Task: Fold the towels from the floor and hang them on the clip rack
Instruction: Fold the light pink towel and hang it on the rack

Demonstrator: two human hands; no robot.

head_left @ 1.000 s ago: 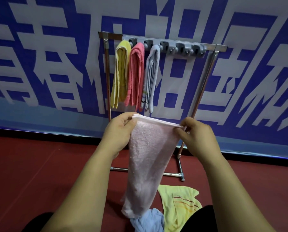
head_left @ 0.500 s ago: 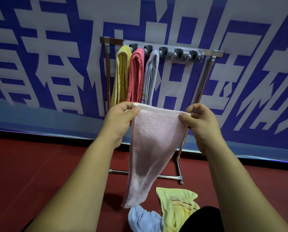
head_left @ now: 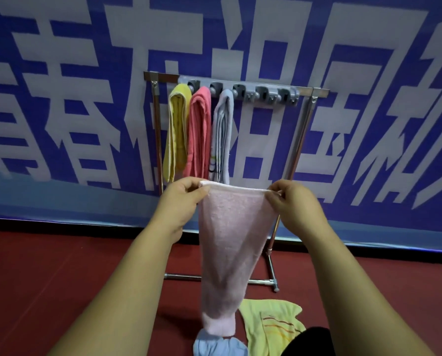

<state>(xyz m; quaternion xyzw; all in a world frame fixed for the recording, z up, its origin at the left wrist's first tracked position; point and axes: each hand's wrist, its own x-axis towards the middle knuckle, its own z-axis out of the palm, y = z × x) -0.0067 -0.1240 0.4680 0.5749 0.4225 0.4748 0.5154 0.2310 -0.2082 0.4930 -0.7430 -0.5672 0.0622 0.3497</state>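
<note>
— Two hands on one cloth, then? How do they grip it?
— Yes. The left hand [head_left: 182, 201] pinches the upper left corner of a long pale pink terry towel [head_left: 230, 240] between thumb and curled fingers. The right hand [head_left: 295, 206] pinches the upper right corner the same way. The top edge is stretched between them at the centre of the frame, and the rest hangs down, narrowing to its lower end at bottom centre.
— And the rack?
— The chrome-framed clip rack with a grey clip strip [head_left: 263, 95] stands behind the towel, upper centre, before a blue banner with large white characters [head_left: 369, 124]. Three folded towels hang side by side from its left clips: a yellow terry towel [head_left: 177, 129], a coral pink towel [head_left: 199, 132] and a pale lilac-grey towel [head_left: 222, 134].
— Anything on the floor?
— On the dark red floor [head_left: 60, 278], bottom centre, lie a crumpled light blue towel [head_left: 218, 346] and, just right of it, a pale yellow towel with orange stripes [head_left: 271, 327]. The held towel's lower end hangs over the blue one; whether they touch I cannot tell.
</note>
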